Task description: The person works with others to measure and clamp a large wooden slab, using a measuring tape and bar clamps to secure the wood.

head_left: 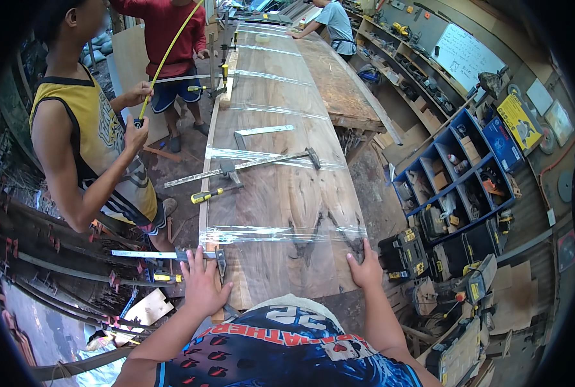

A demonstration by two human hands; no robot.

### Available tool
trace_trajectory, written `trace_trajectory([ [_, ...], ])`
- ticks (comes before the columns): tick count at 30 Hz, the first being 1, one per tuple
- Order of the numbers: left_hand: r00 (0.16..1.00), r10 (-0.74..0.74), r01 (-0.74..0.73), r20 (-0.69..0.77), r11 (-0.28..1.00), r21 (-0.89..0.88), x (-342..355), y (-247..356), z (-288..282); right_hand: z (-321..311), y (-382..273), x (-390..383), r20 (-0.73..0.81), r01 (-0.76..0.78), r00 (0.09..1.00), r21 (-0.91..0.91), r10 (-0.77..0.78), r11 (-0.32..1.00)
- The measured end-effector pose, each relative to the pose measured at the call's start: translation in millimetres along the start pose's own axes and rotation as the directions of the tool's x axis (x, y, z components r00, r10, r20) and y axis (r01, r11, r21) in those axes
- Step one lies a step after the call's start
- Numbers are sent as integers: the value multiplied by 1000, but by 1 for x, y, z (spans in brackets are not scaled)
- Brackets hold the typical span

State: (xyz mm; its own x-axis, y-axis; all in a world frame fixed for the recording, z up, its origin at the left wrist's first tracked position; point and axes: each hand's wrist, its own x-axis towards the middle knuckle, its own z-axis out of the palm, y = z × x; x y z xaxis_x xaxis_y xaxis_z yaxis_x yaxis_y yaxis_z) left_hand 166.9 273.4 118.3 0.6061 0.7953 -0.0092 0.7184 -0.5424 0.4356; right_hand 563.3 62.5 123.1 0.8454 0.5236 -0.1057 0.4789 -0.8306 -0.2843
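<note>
A long wooden slab runs away from me, wrapped across with bands of clear plastic film. My left hand lies with spread fingers at its near left corner, beside the jaw of a bar clamp. At the near right edge is my right hand, thumb and index finger apart on the wood; its other fingers are partly hidden. Another bar clamp with a yellow-and-black handle lies loose on the slab, near a metal square.
At left a person in a yellow top holds a yellow tape measure; another in red stands behind. A third person leans at the far end. On the right are a wooden bench, a blue compartment shelf and black toolboxes.
</note>
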Motion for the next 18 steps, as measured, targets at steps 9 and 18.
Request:
trace_trajectory([
  [9, 1000, 1, -1, 2, 1000, -3, 0, 2, -2, -3, -3, -2, 2, 0, 1000, -8, 1, 1000],
  [18, 1000, -3, 3, 7, 1000, 7, 0, 2, -3, 0, -1, 0, 0, 4, 1000, -12, -4, 1000],
])
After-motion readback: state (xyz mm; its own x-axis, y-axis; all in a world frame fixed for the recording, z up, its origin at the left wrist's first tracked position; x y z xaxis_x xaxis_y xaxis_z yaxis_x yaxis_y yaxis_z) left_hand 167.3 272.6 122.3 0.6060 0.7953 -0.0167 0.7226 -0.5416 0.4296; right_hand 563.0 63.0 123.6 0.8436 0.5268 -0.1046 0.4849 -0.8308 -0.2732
